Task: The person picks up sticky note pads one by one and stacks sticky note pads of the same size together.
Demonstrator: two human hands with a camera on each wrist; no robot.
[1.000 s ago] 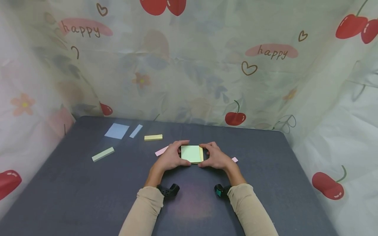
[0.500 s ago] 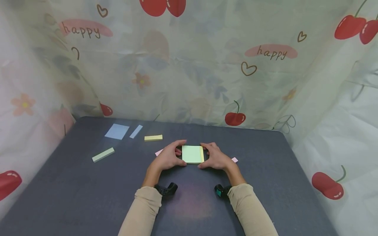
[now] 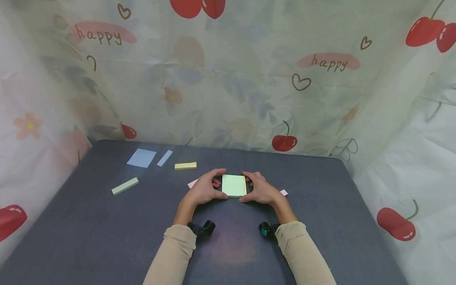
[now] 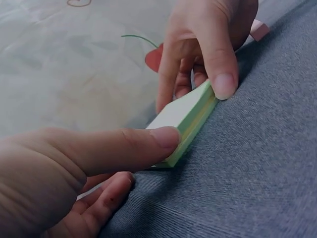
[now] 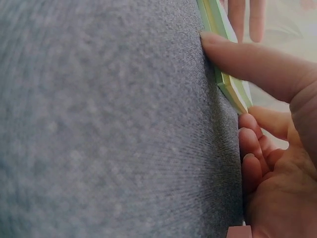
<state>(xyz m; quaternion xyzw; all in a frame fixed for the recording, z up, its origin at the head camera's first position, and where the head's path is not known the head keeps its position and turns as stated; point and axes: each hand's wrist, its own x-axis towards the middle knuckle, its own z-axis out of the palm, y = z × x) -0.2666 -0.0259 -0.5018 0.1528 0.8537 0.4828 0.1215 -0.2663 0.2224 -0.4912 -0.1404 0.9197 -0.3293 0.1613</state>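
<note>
Head view: a square stack of pale green and yellow paper notes (image 3: 234,186) sits between two hands on a dark grey, cloth-textured surface (image 3: 107,229). The left hand (image 3: 203,188) curls round the stack's left end, thumb on the near edge and index finger at the far corner, with a gap between palm and paper. The right hand (image 3: 261,190) pinches the right end likewise, where a thin yellow margin shows past the green top.

Left of the stack, beyond the left hand, a pink strip (image 3: 192,183) shows partly; a yellow bar (image 3: 185,166) lies farther back. Well apart to the stack's left are a light-blue strip (image 3: 164,158), a light-blue square (image 3: 141,158) and a pale green bar (image 3: 125,186). Right of the stack, a small pink piece (image 3: 283,192) peeks out just beside the right wrist. The surface's far edge runs behind the stack, grey between them; wider grey stretches right and nearer.
</note>
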